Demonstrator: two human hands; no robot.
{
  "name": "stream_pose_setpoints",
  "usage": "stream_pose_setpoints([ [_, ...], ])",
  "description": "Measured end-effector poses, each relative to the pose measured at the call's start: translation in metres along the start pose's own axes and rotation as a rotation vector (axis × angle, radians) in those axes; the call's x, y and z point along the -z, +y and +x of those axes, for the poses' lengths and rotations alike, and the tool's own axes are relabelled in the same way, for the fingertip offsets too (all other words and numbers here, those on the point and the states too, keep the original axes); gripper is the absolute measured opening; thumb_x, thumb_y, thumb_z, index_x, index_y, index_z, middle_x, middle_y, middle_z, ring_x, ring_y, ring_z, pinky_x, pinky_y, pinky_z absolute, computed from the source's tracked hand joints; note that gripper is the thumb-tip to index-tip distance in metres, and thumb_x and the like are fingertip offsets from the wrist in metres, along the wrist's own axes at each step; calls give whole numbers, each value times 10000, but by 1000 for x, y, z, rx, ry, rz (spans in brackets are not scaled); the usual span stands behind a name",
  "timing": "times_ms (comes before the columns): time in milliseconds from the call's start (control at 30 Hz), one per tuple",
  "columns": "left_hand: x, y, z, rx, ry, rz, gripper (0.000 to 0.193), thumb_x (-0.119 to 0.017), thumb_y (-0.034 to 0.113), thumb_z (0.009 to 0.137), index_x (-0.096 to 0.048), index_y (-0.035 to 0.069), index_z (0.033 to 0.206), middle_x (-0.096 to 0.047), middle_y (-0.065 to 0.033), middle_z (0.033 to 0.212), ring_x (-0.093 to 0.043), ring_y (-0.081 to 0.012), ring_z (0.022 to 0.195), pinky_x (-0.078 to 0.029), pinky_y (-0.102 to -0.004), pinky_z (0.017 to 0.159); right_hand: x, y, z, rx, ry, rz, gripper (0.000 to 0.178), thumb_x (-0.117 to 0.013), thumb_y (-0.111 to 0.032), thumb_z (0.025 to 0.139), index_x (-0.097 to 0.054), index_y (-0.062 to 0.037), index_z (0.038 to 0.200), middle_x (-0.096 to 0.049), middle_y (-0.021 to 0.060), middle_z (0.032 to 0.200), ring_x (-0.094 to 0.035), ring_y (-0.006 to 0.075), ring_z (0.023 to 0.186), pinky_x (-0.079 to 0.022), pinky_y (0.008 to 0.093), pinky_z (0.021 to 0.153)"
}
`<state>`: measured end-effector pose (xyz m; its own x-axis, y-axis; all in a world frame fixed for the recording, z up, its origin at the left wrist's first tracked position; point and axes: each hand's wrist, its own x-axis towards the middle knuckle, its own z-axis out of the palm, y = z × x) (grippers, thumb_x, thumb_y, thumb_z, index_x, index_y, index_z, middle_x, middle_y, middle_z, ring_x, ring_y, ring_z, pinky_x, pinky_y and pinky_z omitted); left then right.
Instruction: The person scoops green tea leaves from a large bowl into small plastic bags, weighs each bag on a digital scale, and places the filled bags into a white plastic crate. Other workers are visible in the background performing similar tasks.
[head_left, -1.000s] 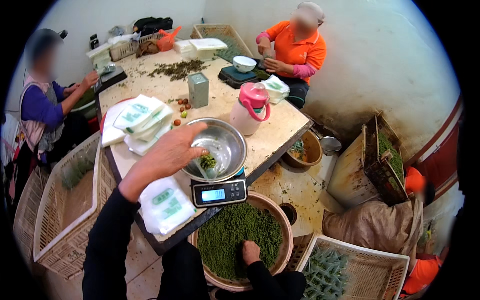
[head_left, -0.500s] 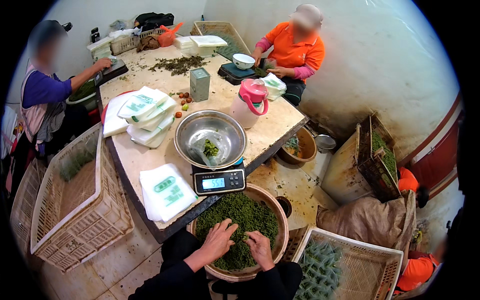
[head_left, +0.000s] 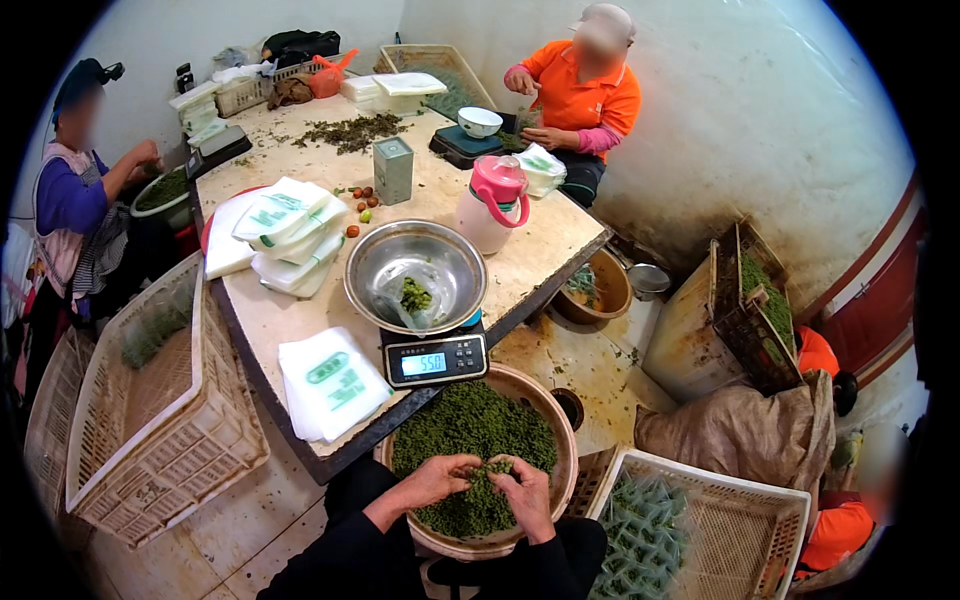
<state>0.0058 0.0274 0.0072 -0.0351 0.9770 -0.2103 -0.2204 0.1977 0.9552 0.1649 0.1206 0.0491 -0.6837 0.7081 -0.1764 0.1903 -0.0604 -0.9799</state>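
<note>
In front of me a round tan basin (head_left: 568, 440) is filled with small green peppercorns (head_left: 470, 415). Both hands are over it. My right hand (head_left: 528, 500) pinches a little cluster of peppercorns (head_left: 498, 467) between thumb and fingers. Close to that cluster, my left hand (head_left: 432, 484) has its thumb and fingertips together, and what lies between them is too small to make out. Above the basin, at the table's edge, a digital scale (head_left: 435, 362) carries a steel bowl (head_left: 365, 262). Inside the bowl lies a clear plastic bag (head_left: 425, 318) with green peppercorns in it.
Printed plastic bags (head_left: 330, 385) lie left of the scale, more stacks behind. A pink jug (head_left: 485, 225) and a metal tin (head_left: 393, 170) stand on the table (head_left: 540, 260). Crates flank me, the right crate (head_left: 740, 520) holding filled bags. Two people sit across the table.
My hands have drawn together and lifted slightly, with a peppercorn cluster now showing between them. The person at left has pulled a hand back from the scale there.
</note>
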Motion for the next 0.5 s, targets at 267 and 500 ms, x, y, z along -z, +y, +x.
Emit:
stream_pose_setpoints([
  [267,5,50,-23,-395,398,909,402,-641,-3,705,-525,-23,1089,-486,-170,1070,-499,-325,1035,-430,-373,863,9,0,47,215,52,-661,282,-631,46,658,-600,-11,933,-582,177,889,-568,356,819,-463,383,711],
  [500,78,168,-17,-750,937,1124,367,-516,-111,680,-529,-24,1037,-512,-163,1011,-538,-346,905,-440,-401,782,-47,-153,107,868,114,-738,225,-626,12,678,-596,-55,890,-515,159,1081,-522,328,964,-418,388,814],
])
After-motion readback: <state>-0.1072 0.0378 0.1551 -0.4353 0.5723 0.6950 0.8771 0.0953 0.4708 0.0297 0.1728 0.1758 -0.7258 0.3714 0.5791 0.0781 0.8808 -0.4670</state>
